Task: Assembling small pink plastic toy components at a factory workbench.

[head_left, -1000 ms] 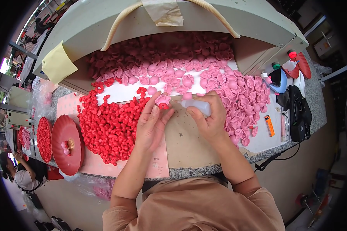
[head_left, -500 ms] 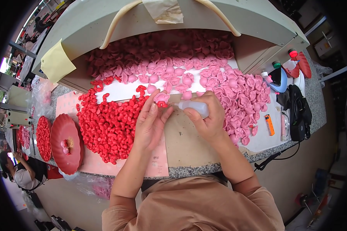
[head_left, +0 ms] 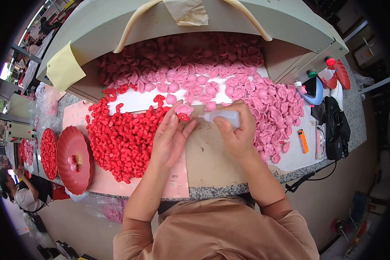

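Between the thumb and fingers of my left hand (head_left: 171,138) is a small pink shell-shaped piece (head_left: 184,109) with a red part (head_left: 183,117) at its lower side. My right hand (head_left: 238,132) is wrapped round a translucent squeeze bottle (head_left: 224,117), tipped so its thin nozzle points left at the red part. Whether the nozzle touches it I cannot tell. Left of my left hand lies a big heap of small red pieces (head_left: 123,143). To the right of my right hand spreads a heap of pink shell-shaped pieces (head_left: 271,115).
A grey hood (head_left: 229,21) arches over the far side of the table. At left stand a red scalloped plate (head_left: 69,182) holding a few pieces and another plate of red pieces (head_left: 49,154). An orange box (head_left: 303,141), a black bag (head_left: 336,128) and capped bottles (head_left: 329,60) lie right.
The squeeze bottle in my right hand has drawn slightly right, away from the pink and red piece. My left hand keeps its hold and has shifted only slightly.
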A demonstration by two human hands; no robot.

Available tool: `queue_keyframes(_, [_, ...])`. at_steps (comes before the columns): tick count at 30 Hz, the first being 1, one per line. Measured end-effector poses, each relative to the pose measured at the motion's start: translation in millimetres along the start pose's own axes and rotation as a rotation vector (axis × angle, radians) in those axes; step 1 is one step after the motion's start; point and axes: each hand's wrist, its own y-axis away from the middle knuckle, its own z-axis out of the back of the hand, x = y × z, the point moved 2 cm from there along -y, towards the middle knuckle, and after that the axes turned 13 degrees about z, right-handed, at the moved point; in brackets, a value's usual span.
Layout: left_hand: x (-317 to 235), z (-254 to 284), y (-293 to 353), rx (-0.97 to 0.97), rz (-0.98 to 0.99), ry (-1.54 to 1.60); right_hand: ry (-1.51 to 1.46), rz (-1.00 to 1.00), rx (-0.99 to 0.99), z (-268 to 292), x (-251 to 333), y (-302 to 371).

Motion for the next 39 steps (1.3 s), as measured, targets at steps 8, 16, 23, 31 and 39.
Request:
queue_keyframes(8, [-1,-2,1,-0.003,0.003,-0.012,-0.041,0.041,-0.023,-5,-3,2])
queue_keyframes(16, [1,-2,1,0.004,0.000,-0.014,-0.032,0.014,-0.001,-5,-3,4])
queue_keyframes(23, [0,-2,0,0.007,-0.006,-0.010,-0.068,-0.009,-0.043,-2,-6,4])
queue_keyframes(31, [-2,10,-2,0.010,-0.015,0.107,-0.463,-0.401,-0.212,29,-14,-18])
queue_keyframes(39, [-12,9,1,0.018,-0.028,0.131,0.118,-0.399,0.160,79,-13,-12])
